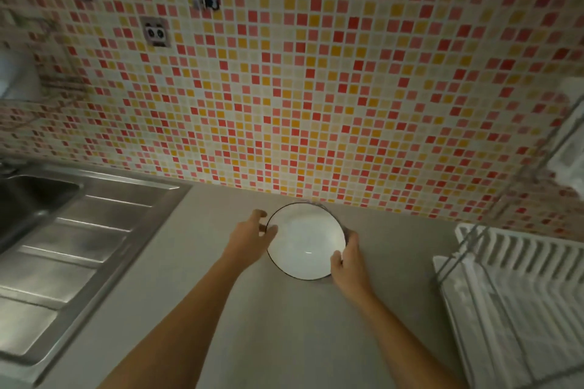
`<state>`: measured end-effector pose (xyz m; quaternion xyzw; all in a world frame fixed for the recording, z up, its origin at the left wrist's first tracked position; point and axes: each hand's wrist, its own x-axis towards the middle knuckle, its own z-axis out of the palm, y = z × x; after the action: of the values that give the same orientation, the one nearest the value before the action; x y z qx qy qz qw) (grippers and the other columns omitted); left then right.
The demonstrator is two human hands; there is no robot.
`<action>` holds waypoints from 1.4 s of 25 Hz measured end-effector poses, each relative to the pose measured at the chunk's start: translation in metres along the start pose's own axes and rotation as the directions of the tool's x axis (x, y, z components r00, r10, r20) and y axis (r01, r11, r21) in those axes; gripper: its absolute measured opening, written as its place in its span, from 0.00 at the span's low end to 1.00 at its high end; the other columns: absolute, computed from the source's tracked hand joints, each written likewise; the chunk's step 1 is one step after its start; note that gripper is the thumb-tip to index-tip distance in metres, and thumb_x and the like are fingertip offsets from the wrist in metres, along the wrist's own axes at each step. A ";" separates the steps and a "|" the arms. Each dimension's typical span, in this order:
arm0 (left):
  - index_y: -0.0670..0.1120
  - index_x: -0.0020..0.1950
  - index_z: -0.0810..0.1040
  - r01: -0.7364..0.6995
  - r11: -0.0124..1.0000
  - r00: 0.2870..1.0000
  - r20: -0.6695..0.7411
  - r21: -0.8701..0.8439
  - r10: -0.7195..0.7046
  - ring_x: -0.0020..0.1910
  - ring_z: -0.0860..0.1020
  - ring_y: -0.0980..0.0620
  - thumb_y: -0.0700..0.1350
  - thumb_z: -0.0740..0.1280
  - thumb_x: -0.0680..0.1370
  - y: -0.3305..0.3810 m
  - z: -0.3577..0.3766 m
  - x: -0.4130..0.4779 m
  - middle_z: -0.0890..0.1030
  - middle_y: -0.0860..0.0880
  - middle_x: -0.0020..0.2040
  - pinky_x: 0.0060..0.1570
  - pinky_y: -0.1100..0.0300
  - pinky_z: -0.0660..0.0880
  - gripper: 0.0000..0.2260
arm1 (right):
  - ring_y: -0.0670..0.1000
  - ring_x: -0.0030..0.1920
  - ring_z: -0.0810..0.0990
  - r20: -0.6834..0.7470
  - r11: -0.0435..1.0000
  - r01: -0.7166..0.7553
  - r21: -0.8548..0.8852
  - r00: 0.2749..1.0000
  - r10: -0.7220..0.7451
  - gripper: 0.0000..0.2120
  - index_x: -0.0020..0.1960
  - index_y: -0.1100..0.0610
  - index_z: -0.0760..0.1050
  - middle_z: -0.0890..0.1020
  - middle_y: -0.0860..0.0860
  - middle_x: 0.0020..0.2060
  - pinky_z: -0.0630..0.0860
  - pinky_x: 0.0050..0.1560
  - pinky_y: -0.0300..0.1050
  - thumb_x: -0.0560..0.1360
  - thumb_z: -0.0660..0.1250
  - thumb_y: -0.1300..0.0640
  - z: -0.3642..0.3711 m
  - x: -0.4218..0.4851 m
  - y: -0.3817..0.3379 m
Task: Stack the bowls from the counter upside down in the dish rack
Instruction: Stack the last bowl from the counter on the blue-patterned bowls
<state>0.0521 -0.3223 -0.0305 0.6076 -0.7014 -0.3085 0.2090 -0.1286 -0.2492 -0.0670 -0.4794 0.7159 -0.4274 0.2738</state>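
A white bowl (305, 238) with a thin dark rim stands right side up on the grey counter (221, 309), close to the tiled wall. My left hand (251, 237) is at its left rim, thumb and fingers touching the edge. My right hand (349, 262) grips the lower right rim, fingers curled over it. The white dish rack (518, 300) with a metal wire frame sits at the right edge of the view, and no bowls show in it.
A steel sink (28, 199) with a ribbed draining board (69, 249) fills the left side. The mosaic tile wall (300, 88) rises right behind the bowl. A metal shelf frame (556, 136) with a white object hangs above the rack.
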 end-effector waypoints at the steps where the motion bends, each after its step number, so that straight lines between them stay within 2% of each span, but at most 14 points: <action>1: 0.46 0.70 0.65 -0.082 0.996 0.996 0.030 0.032 0.081 0.44 0.81 0.43 0.49 0.59 0.80 0.010 -0.011 -0.006 0.81 0.42 0.54 0.48 0.53 0.79 0.19 | 0.57 0.64 0.73 0.007 0.998 0.067 -0.016 0.998 -0.067 0.23 0.69 0.63 0.61 0.72 0.58 0.64 0.70 0.56 0.38 0.75 0.56 0.72 -0.012 -0.007 -0.004; 3: 0.49 0.72 0.62 -0.236 0.964 0.970 0.093 0.127 0.225 0.37 0.78 0.46 0.46 0.55 0.82 0.029 -0.028 -0.022 0.80 0.42 0.44 0.40 0.56 0.75 0.18 | 0.55 0.65 0.73 0.050 0.991 0.135 0.021 0.989 -0.136 0.21 0.69 0.59 0.60 0.73 0.52 0.63 0.70 0.57 0.36 0.77 0.58 0.67 -0.035 -0.023 -0.017; 5: 0.49 0.73 0.61 -0.329 0.928 0.944 0.082 0.175 0.319 0.36 0.76 0.46 0.44 0.54 0.82 0.043 -0.041 -0.042 0.78 0.43 0.41 0.36 0.59 0.70 0.18 | 0.48 0.65 0.74 0.177 0.973 0.171 0.154 0.964 -0.197 0.22 0.67 0.49 0.61 0.72 0.45 0.64 0.72 0.59 0.35 0.76 0.63 0.51 -0.057 -0.040 -0.035; 7: 0.48 0.73 0.61 -0.374 0.910 0.927 0.038 0.180 0.373 0.43 0.78 0.43 0.42 0.55 0.82 0.050 -0.053 -0.062 0.81 0.41 0.50 0.38 0.59 0.69 0.19 | 0.45 0.64 0.74 0.295 0.941 0.089 0.326 0.936 -0.190 0.33 0.63 0.39 0.61 0.70 0.45 0.68 0.74 0.63 0.46 0.64 0.70 0.34 -0.077 -0.056 -0.055; 9: 0.48 0.74 0.60 -0.427 0.887 0.901 -0.004 0.178 0.434 0.52 0.79 0.42 0.41 0.57 0.81 0.058 -0.064 -0.083 0.79 0.42 0.60 0.46 0.59 0.70 0.21 | 0.48 0.64 0.72 0.376 0.893 -0.039 0.448 0.914 -0.149 0.48 0.65 0.38 0.59 0.68 0.44 0.69 0.71 0.65 0.56 0.50 0.72 0.26 -0.096 -0.067 -0.076; 10: 0.48 0.74 0.60 -0.461 0.869 0.881 -0.022 0.180 0.472 0.54 0.78 0.42 0.41 0.57 0.81 0.063 -0.069 -0.093 0.78 0.43 0.62 0.48 0.59 0.71 0.21 | 0.48 0.65 0.71 0.437 0.913 -0.072 0.402 0.891 -0.122 0.53 0.70 0.38 0.55 0.67 0.42 0.69 0.70 0.66 0.57 0.50 0.69 0.24 -0.104 -0.074 -0.092; 13: 0.48 0.74 0.61 -0.519 0.834 0.832 -0.114 0.186 0.543 0.55 0.78 0.42 0.39 0.59 0.80 0.083 -0.085 -0.121 0.78 0.43 0.63 0.48 0.62 0.69 0.22 | 0.39 0.58 0.74 0.474 0.949 -0.016 0.314 0.869 -0.142 0.38 0.71 0.37 0.55 0.69 0.36 0.64 0.75 0.60 0.48 0.65 0.67 0.31 -0.131 -0.095 -0.127; 16: 0.47 0.71 0.66 -0.598 0.779 0.727 -0.280 0.192 0.627 0.51 0.81 0.43 0.50 0.55 0.77 0.115 -0.103 -0.149 0.81 0.44 0.60 0.44 0.67 0.69 0.22 | 0.30 0.48 0.78 0.402 0.929 0.185 0.319 0.862 -0.310 0.25 0.58 0.32 0.63 0.75 0.26 0.51 0.75 0.45 0.31 0.63 0.65 0.33 -0.167 -0.114 -0.159; 21: 0.51 0.70 0.66 -0.720 0.671 0.559 -0.425 0.176 0.712 0.51 0.80 0.50 0.56 0.50 0.74 0.207 -0.113 -0.209 0.79 0.52 0.61 0.49 0.56 0.77 0.25 | 0.31 0.44 0.81 0.212 0.817 0.452 0.359 0.813 -0.542 0.23 0.54 0.39 0.68 0.81 0.27 0.43 0.76 0.39 0.28 0.61 0.68 0.37 -0.267 -0.158 -0.190; 25: 0.51 0.73 0.60 -0.852 0.483 0.414 -0.303 0.201 0.858 0.58 0.77 0.53 0.53 0.55 0.73 0.302 -0.091 -0.249 0.76 0.50 0.66 0.56 0.54 0.76 0.28 | 0.35 0.49 0.82 0.033 0.745 0.605 0.281 0.770 -0.638 0.36 0.56 0.35 0.66 0.81 0.31 0.48 0.77 0.43 0.31 0.52 0.70 0.25 -0.377 -0.184 -0.181; 28: 0.54 0.75 0.58 -0.892 0.439 0.452 -0.185 -0.111 0.872 0.61 0.76 0.53 0.47 0.56 0.66 0.369 -0.062 -0.277 0.76 0.51 0.65 0.59 0.59 0.74 0.35 | 0.39 0.51 0.82 -0.029 0.712 0.682 0.169 0.725 -0.688 0.40 0.60 0.35 0.65 0.82 0.38 0.52 0.78 0.44 0.34 0.51 0.70 0.24 -0.463 -0.197 -0.166; 30: 0.55 0.72 0.62 -0.860 0.403 0.464 -0.151 -0.312 0.873 0.60 0.78 0.56 0.47 0.57 0.69 0.405 -0.033 -0.291 0.77 0.56 0.63 0.57 0.59 0.76 0.30 | 0.39 0.51 0.82 -0.029 0.695 0.711 0.106 0.701 -0.713 0.40 0.60 0.36 0.66 0.81 0.39 0.52 0.78 0.44 0.34 0.52 0.71 0.25 -0.511 -0.203 -0.150; 32: 0.58 0.68 0.63 -0.866 0.396 0.452 -0.140 -0.305 0.881 0.57 0.79 0.59 0.58 0.60 0.71 0.436 -0.001 -0.299 0.77 0.62 0.58 0.55 0.59 0.79 0.25 | 0.35 0.51 0.81 -0.026 0.698 0.716 0.006 0.698 -0.716 0.40 0.60 0.36 0.65 0.78 0.37 0.53 0.77 0.44 0.31 0.51 0.70 0.24 -0.549 -0.205 -0.131; 35: 0.62 0.66 0.57 -0.838 0.486 0.496 0.023 -0.250 0.868 0.57 0.78 0.57 0.62 0.69 0.66 0.481 0.040 -0.304 0.70 0.65 0.60 0.61 0.56 0.76 0.33 | 0.43 0.55 0.81 0.016 0.744 0.668 -0.018 0.744 -0.668 0.40 0.60 0.33 0.66 0.75 0.41 0.57 0.81 0.49 0.40 0.50 0.75 0.29 -0.600 -0.201 -0.092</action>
<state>-0.2697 0.0179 0.2959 0.1294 -0.8874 -0.2779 0.3442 -0.4895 0.1292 0.3003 -0.7087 0.5005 -0.4870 0.1002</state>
